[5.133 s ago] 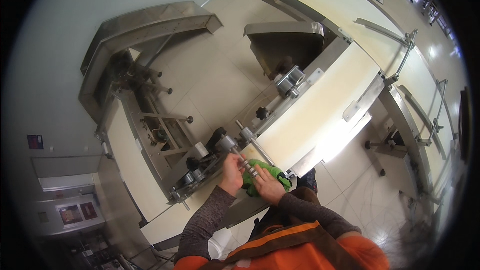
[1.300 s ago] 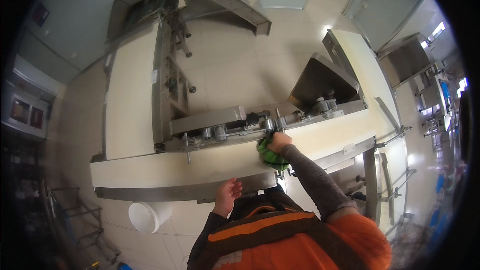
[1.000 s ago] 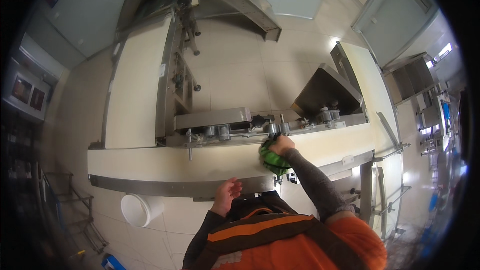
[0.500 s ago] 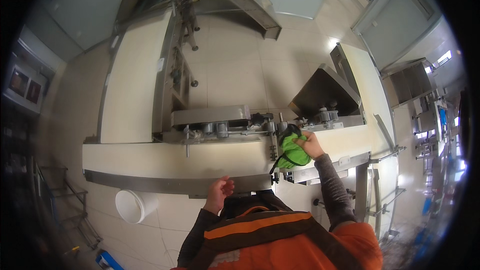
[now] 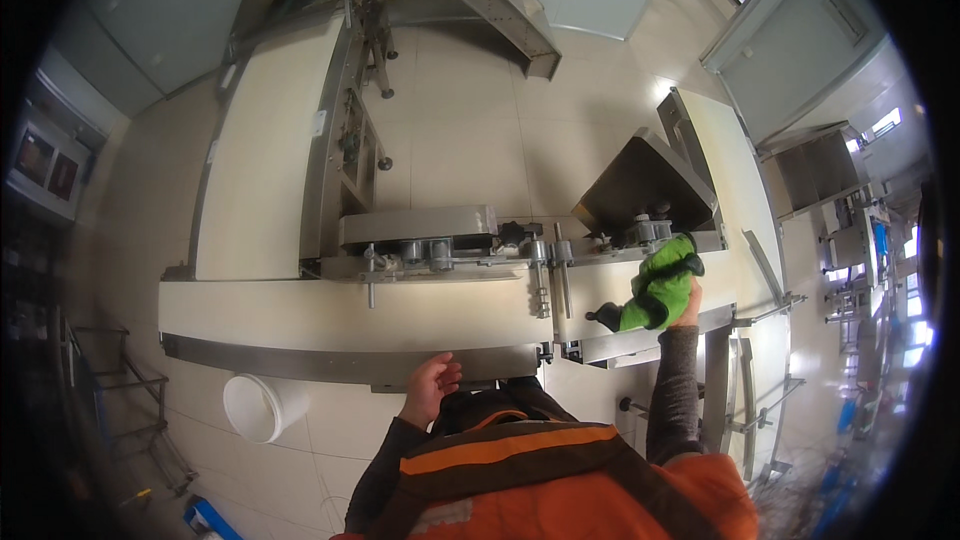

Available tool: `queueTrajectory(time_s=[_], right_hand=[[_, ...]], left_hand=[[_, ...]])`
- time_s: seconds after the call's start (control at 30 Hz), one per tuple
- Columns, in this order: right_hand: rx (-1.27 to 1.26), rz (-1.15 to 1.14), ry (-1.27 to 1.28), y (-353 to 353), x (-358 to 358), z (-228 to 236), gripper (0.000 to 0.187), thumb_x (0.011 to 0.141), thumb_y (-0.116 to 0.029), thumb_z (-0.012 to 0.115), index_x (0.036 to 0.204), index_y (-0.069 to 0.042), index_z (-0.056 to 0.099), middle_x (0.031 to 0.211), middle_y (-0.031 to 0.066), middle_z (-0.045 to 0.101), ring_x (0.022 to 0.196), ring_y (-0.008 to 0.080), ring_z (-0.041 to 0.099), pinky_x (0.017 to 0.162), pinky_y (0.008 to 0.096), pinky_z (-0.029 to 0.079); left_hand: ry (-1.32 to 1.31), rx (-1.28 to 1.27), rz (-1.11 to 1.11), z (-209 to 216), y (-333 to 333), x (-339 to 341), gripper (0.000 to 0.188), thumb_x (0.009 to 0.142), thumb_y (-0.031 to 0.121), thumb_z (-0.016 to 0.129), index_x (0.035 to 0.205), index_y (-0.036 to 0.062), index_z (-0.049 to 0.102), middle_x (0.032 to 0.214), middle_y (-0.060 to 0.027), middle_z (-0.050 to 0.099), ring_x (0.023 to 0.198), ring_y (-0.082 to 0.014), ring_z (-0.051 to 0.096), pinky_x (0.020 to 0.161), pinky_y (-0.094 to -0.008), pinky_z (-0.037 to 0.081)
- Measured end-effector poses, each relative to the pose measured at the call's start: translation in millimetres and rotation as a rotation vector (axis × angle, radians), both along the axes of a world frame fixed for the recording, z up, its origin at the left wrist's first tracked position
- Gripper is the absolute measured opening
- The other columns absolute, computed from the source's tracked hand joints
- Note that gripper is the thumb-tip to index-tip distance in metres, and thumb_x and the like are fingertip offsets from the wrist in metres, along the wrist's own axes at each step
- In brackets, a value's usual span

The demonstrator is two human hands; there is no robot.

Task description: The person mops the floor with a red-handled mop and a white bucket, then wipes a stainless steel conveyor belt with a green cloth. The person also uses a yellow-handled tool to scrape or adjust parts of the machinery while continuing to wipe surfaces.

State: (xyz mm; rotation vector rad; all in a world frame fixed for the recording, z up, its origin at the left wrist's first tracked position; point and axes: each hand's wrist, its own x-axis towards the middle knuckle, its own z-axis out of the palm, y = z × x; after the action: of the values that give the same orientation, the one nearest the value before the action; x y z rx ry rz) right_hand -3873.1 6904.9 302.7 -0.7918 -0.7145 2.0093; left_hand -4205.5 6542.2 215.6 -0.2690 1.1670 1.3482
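My right hand is closed on a bright green cloth bundle with black ends. It holds the bundle above the right part of the cream conveyor belt, short of the metal fittings behind. The cloth covers most of my fingers; its exact kind is unclear. My left hand hovers by the near metal edge of the left belt, close to my body. Its fingers are loosely curled and apart, with nothing seen in them.
Rollers and metal guide bars line the belt's far side. A dark angled metal chute stands behind at the right. Another belt runs away at the far left. A white bucket stands on the floor at the near left.
My right hand has moved to the right with the green cloth, away from the gap between the belts. The cloth has turned and spread out. My left hand has barely shifted.
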Motion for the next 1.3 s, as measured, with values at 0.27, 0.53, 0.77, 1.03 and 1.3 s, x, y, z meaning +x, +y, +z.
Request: queueTrajectory(time_s=[0.27, 0.53, 0.77, 1.03, 1.3], right_hand=[[0.056, 0.293, -0.215, -108, -134, -15, 0.024, 0.085, 0.001, 0.056, 0.108, -0.001, 0.062, 0.096, 0.0054, 0.067, 0.081, 0.0134, 0.063, 0.073, 0.0288, 0.053], [1.302, 0.360, -1.156, -154, -164, -42, 0.047, 0.075, -0.006, 0.063, 0.121, 0.000, 0.053, 0.122, 0.0201, 0.053, 0.110, 0.0390, 0.052, 0.090, 0.0454, 0.046], [1.496, 0.744, -1.274, -186, -137, -76, 0.063, 0.080, -0.018, 0.060, 0.134, 0.009, 0.039, 0.144, 0.0307, 0.031, 0.136, 0.0450, 0.030, 0.107, 0.0467, 0.034], [1.543, 0.845, -1.526, -183, -163, -136, 0.064, 0.084, -0.020, 0.051, 0.134, 0.017, 0.034, 0.141, 0.0365, 0.031, 0.134, 0.0497, 0.029, 0.112, 0.0465, 0.028], [1.448, 0.880, -1.293, -168, -216, -116, 0.081, 0.070, -0.025, 0.069, 0.131, 0.018, 0.036, 0.137, 0.0375, 0.034, 0.130, 0.0521, 0.031, 0.111, 0.0491, 0.027]], left_hand=[[0.080, 0.031, -0.119, 17, 48, 25, 0.037, 0.090, 0.016, 0.052, 0.127, 0.0096, 0.050, 0.107, -0.0079, 0.062, 0.090, -0.0201, 0.062, 0.077, -0.0359, 0.050], [1.226, 0.142, -0.242, -41, 9, 33, 0.064, 0.085, 0.019, 0.060, 0.143, 0.0128, 0.034, 0.137, -0.0135, 0.038, 0.107, -0.0279, 0.055, 0.087, -0.0461, 0.048], [1.913, 0.125, -0.880, 8, 80, 69, 0.081, 0.077, 0.029, 0.068, 0.146, 0.0076, 0.030, 0.155, -0.0159, 0.019, 0.143, -0.0399, 0.012, 0.110, -0.0614, 0.015], [1.983, 0.179, -0.983, -41, 106, 44, 0.068, 0.084, 0.027, 0.058, 0.145, 0.0103, 0.034, 0.154, -0.0063, 0.026, 0.143, -0.0319, 0.019, 0.113, -0.0591, 0.013], [1.939, 0.120, -0.926, -49, 111, -4, 0.064, 0.081, 0.016, 0.058, 0.142, 0.0101, 0.039, 0.152, -0.0045, 0.030, 0.141, -0.0304, 0.024, 0.113, -0.0503, 0.023]])
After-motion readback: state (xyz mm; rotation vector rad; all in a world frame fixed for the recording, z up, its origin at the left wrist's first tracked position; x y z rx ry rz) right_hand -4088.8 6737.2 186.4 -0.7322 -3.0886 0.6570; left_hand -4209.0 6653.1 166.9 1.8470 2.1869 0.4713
